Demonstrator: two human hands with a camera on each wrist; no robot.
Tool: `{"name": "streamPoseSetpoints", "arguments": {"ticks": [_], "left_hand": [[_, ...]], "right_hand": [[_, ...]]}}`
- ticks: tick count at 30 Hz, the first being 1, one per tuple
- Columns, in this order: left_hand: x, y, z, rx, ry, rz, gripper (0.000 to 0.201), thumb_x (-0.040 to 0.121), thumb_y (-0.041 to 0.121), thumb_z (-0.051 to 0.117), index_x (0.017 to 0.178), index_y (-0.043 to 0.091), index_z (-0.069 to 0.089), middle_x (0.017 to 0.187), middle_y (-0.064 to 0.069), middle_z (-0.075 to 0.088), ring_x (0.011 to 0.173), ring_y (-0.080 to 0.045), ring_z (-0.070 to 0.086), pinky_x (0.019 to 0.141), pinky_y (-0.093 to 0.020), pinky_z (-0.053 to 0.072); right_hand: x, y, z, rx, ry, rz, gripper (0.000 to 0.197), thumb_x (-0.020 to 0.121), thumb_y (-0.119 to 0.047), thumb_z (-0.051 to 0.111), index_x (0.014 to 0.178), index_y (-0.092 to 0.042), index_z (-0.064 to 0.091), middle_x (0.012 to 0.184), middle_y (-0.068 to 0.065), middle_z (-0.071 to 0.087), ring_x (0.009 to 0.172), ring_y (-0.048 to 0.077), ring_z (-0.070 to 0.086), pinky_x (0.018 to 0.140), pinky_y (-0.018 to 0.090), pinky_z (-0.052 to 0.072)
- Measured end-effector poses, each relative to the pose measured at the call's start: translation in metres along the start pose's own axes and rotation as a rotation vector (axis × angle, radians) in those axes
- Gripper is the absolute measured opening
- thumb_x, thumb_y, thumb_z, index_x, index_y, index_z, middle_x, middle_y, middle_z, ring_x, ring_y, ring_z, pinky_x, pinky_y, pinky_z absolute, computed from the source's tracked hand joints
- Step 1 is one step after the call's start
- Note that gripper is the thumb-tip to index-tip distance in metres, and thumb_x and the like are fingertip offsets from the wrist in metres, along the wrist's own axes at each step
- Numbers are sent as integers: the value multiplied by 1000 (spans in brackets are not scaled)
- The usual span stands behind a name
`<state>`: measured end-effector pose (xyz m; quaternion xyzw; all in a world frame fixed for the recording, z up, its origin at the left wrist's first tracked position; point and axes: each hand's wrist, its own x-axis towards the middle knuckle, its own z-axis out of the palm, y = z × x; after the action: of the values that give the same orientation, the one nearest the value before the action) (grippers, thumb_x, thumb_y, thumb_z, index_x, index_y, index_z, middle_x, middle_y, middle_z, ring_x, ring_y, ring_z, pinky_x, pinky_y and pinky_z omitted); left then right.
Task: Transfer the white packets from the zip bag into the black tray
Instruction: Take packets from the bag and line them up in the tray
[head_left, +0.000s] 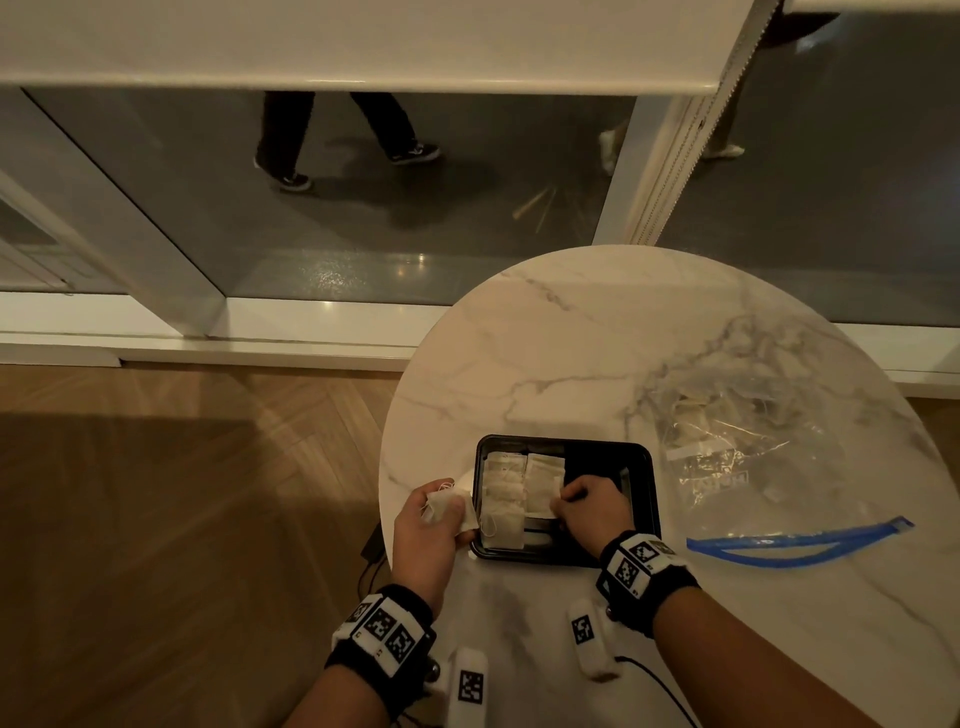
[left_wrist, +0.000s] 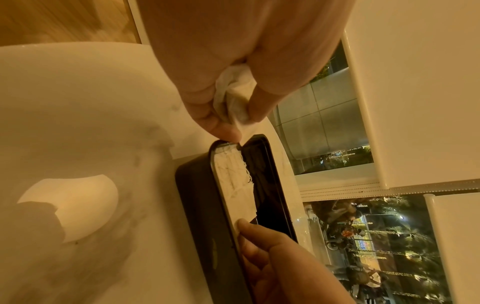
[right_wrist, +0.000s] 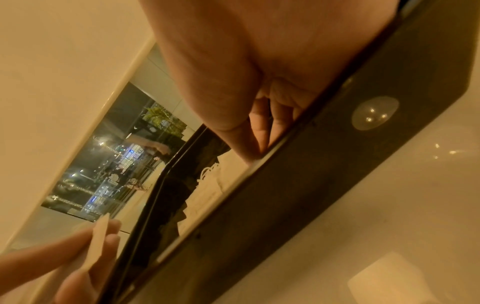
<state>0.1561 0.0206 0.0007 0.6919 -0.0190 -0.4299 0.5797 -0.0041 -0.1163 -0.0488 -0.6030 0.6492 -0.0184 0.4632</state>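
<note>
The black tray (head_left: 641, 499) sits near the front of a round marble table (head_left: 571, 353). Several white packets (head_left: 504, 491) lie in its left half. My left hand (head_left: 452, 506) hovers just left of the tray and grips a small bunch of white packets (head_left: 447, 514); the left wrist view shows that bunch (left_wrist: 233, 98) crumpled between thumb and fingers (left_wrist: 223, 127). My right hand (head_left: 563, 499) is inside the tray, with curled fingertips pinching the edge of one packet (head_left: 543, 483). The clear zip bag (head_left: 737, 457) with a blue zip (head_left: 795, 540) lies open to the right, packets inside.
The table's left edge runs close to my left hand, with wood floor (head_left: 182, 493) below. A dark cable (head_left: 371, 551) hangs by that edge. Behind the table stands a glass wall (head_left: 363, 218), and people walk past outside it.
</note>
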Motion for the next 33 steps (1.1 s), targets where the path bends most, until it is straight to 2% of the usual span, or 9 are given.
{"name": "streamPoseSetpoints", "arguments": {"ticks": [7, 11, 13, 16, 21, 23, 25, 28, 33], "left_hand": [[-2, 1, 0, -4, -4, 5, 20, 96, 6, 61, 113, 16, 64, 112, -11, 65, 94, -21, 68, 77, -36, 61], [-3, 2, 1, 3, -11, 2, 20, 96, 6, 60, 112, 17, 64, 112, -10, 66, 97, -22, 68, 78, -37, 61], [-4, 4, 2, -6, -20, 2, 20, 96, 5, 60, 113, 15, 64, 111, -10, 65, 98, -24, 67, 76, -35, 61], [-6, 10, 4, -52, -30, -25, 23, 96, 1, 55, 115, 10, 63, 108, -9, 64, 96, -23, 66, 72, -32, 60], [-11, 18, 10, -132, -85, -65, 29, 94, -8, 46, 112, 6, 64, 105, -12, 66, 94, -24, 67, 69, -30, 61], [-15, 21, 15, -152, -139, -86, 25, 94, -9, 50, 111, 4, 63, 106, -14, 67, 94, -24, 69, 72, -34, 62], [-19, 23, 19, -150, -192, -96, 23, 91, -8, 59, 112, 2, 62, 108, -17, 68, 93, -25, 71, 69, -34, 61], [-24, 24, 22, -81, -220, -64, 25, 87, 1, 72, 110, 5, 64, 105, -15, 72, 86, -24, 74, 65, -32, 60], [-27, 26, 26, -86, -221, -62, 23, 87, 1, 72, 108, 4, 64, 95, -11, 75, 79, -20, 74, 61, -31, 60]], "right_hand": [[-1, -8, -5, -127, 30, -47, 17, 81, -38, 69, 89, -27, 60, 83, -3, 67, 79, 16, 64, 73, 29, 55], [-2, -16, -4, -132, 16, -66, 22, 85, -37, 68, 101, -25, 59, 84, -4, 66, 77, 14, 62, 64, 23, 46], [-3, -17, -4, -133, 16, -62, 22, 85, -38, 67, 102, -27, 57, 86, -3, 67, 77, 15, 62, 63, 23, 46], [-3, -16, -6, -99, 43, -54, 22, 85, -38, 66, 100, -28, 54, 89, 0, 69, 81, 18, 65, 70, 28, 53], [-15, -17, -13, 93, 84, -141, 11, 87, -31, 67, 95, -25, 61, 80, -4, 65, 75, 14, 63, 75, 36, 57], [-27, -25, -15, 207, 27, -224, 5, 88, -30, 68, 90, -26, 65, 77, -5, 64, 72, 13, 62, 68, 31, 54], [-40, -37, -19, 277, -87, -290, 6, 91, -32, 67, 88, -27, 69, 76, -4, 67, 70, 10, 62, 62, 26, 50], [-55, -51, -23, 366, -296, -325, 5, 92, -28, 68, 95, -25, 72, 82, 6, 71, 67, 12, 63, 51, 24, 50], [-60, -49, -24, 406, -304, -359, 16, 88, -9, 72, 103, -12, 71, 85, 9, 73, 66, 10, 66, 52, 25, 52]]}}
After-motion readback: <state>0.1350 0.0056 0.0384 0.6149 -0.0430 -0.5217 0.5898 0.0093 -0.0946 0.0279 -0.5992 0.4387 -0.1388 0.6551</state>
